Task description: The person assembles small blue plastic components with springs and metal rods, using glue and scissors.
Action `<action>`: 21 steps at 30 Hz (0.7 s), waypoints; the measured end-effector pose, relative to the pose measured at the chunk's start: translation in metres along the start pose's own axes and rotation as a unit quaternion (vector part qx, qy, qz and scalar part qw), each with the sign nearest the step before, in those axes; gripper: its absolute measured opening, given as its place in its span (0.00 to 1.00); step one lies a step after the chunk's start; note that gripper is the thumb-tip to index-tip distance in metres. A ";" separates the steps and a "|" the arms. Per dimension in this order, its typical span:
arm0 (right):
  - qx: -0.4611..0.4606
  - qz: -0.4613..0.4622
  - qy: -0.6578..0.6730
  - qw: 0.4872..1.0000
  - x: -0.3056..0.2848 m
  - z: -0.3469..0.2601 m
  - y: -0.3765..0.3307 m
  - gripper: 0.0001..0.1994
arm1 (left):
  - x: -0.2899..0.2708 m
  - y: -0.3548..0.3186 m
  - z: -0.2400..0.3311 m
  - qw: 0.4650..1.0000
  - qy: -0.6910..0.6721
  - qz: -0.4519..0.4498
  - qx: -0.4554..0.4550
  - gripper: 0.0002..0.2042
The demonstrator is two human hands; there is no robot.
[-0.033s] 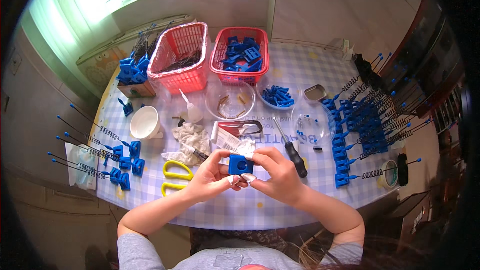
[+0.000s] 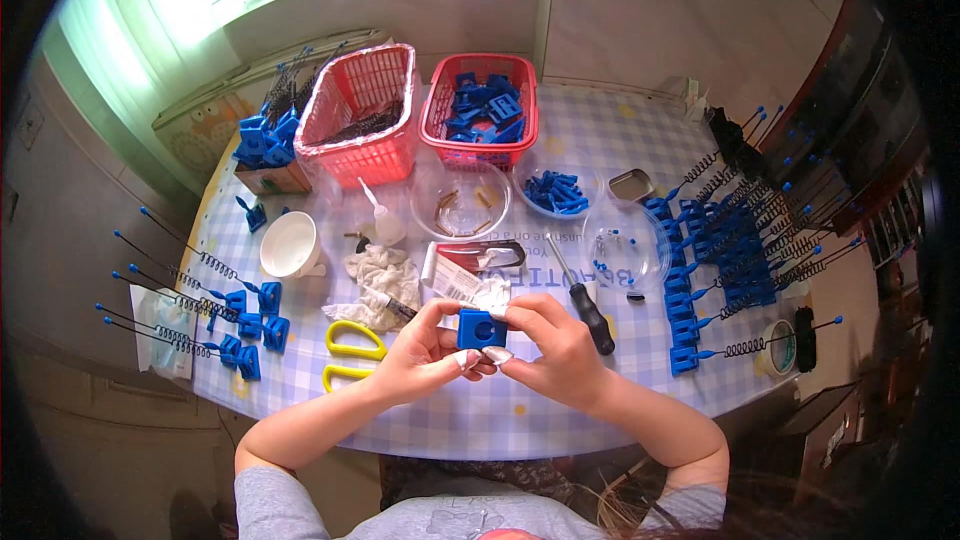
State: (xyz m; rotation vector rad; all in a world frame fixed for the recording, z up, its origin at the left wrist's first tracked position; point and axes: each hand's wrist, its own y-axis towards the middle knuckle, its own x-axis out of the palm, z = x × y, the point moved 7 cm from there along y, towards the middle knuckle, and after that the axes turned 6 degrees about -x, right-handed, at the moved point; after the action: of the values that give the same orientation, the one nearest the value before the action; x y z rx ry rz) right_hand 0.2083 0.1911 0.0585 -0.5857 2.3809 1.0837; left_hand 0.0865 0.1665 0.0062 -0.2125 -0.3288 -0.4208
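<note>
Blue plastic block (image 2: 481, 329) w/ a dark round hole in its front sits pinched between both hands, held just above the near edge of the checked table (image 2: 600, 140). Left hand (image 2: 425, 350) fingers curl closed on the block's left side and top, thumb underneath. Right hand (image 2: 555, 340) grips the right side, fingertips on the top corner, thumb tucked below; both thumbs nearly meet under the block.

Just left of the left hand: yellow-handled scissors (image 2: 352, 352) flat on the cloth. Behind the hands: crumpled white rag (image 2: 380, 280), a flat printed packet (image 2: 455, 275), and a black-handled screwdriver (image 2: 583, 300) just beside the right hand.

Further back: clear bowl w/ small brass-coloured bits (image 2: 462, 202), clear bowl of small blue parts (image 2: 555, 192), white cup (image 2: 290, 245). At the far edge, two red baskets: left one (image 2: 362, 110) w/ dark springs, right one (image 2: 482, 110) w/ blue blocks.

Left side: few finished blue blocks w/ springs and rods (image 2: 215, 310). Right side: many more of the same, in rows (image 2: 740, 240).
</note>
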 end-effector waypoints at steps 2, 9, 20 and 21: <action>0.000 0.001 0.002 1.000 0.000 0.000 0.000 0.20 | 0.000 0.000 0.000 1.000 0.004 -0.003 0.006 0.19; 0.005 0.004 0.008 1.000 0.000 0.001 -0.001 0.21 | 0.002 0.000 0.000 1.000 0.011 -0.010 0.026 0.18; 0.003 0.008 0.008 1.000 0.000 0.001 -0.002 0.22 | 0.002 -0.001 -0.002 0.998 0.039 -0.002 0.046 0.17; 0.003 0.009 0.008 1.000 0.000 0.001 -0.002 0.22 | 0.002 -0.001 -0.002 0.998 0.042 -0.004 0.051 0.17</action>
State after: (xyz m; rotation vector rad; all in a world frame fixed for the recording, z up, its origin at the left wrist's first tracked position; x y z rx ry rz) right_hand 0.2099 0.1907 0.0564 -0.5748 2.4069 1.0821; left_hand 0.0883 0.1647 0.0048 -0.0930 -0.2684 -0.4187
